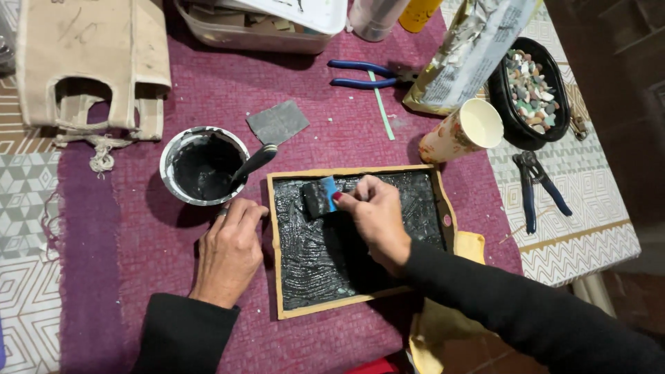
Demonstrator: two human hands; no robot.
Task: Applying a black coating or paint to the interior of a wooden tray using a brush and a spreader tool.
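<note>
Over the tray, the right hand pinches a blue scraper against the black paste at the upper left, blade running roughly up-down. Just left of the tray, the left hand rests loosely curled on the cloth, holding nothing, below the bowl.

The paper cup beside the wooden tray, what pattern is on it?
The paper cup has a floral print outside, plain cream inside; seen in the head view.
</note>
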